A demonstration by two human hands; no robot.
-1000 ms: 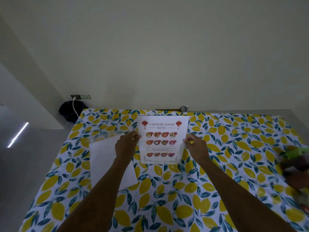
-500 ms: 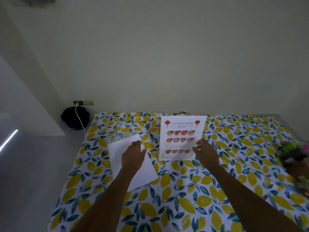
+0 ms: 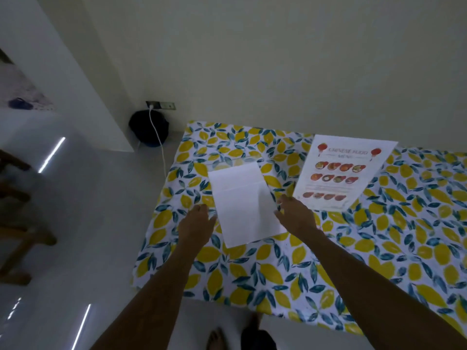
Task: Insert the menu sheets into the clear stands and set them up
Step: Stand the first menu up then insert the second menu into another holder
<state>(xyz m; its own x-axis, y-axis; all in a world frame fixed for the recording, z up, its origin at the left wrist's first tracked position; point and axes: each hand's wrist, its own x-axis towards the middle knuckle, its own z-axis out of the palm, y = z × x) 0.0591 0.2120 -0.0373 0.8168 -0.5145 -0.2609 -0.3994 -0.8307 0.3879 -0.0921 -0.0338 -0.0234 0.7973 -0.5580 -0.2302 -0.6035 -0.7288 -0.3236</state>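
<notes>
While both hands flank the blank sheet (image 3: 242,205) on the bench (image 3: 379,248), left hand (image 3: 197,223) and right hand (image 3: 295,215) lie open-fingered, holding nothing; menu (image 3: 341,173) stands just right, unobstructed.

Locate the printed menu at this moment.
In the head view, the printed menu stands on the lemon-print tablecloth near the wall, just right of the white sheet and beyond the right hand.
</notes>
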